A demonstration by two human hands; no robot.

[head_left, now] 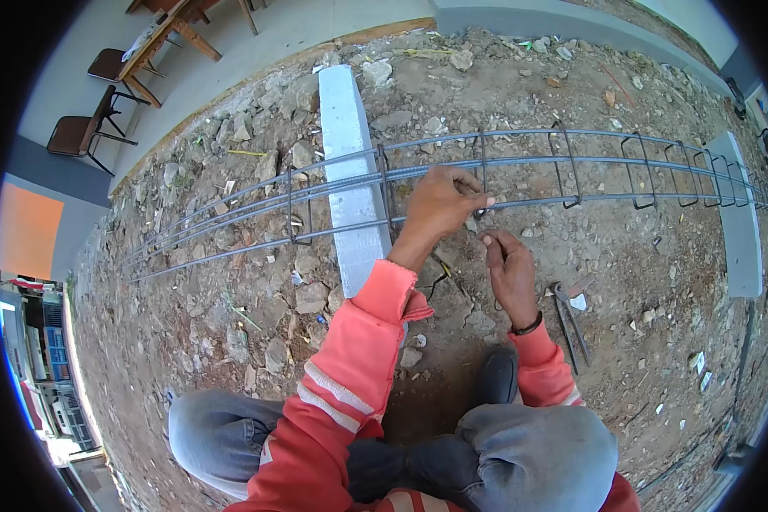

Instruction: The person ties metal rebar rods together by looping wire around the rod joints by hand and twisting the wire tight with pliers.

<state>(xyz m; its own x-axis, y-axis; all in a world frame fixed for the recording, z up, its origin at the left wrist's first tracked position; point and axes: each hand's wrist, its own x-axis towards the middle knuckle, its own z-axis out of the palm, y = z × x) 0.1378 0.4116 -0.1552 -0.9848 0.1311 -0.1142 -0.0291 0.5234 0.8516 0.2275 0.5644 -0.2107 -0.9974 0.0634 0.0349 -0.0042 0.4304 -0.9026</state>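
A long cage of steel rebar (520,162) with thin square stirrups (569,171) spans the view. My left hand (439,205) reaches over its near bars, thumb and fingers closed beside a stirrup; what they pinch is hidden. Just below the near bar is my right hand (512,271), thumb and fingertips pressed together on something too small to name. A pair of pincers (567,326) lies on the ground to the right of that hand, handles toward me.
The cage rests on a pale beam (356,247) at left and a similar grey support (742,247) at right. Stones and rubble (311,296) cover the ground. Chairs (70,135) and a wooden table (158,38) stand on the paved floor at upper left.
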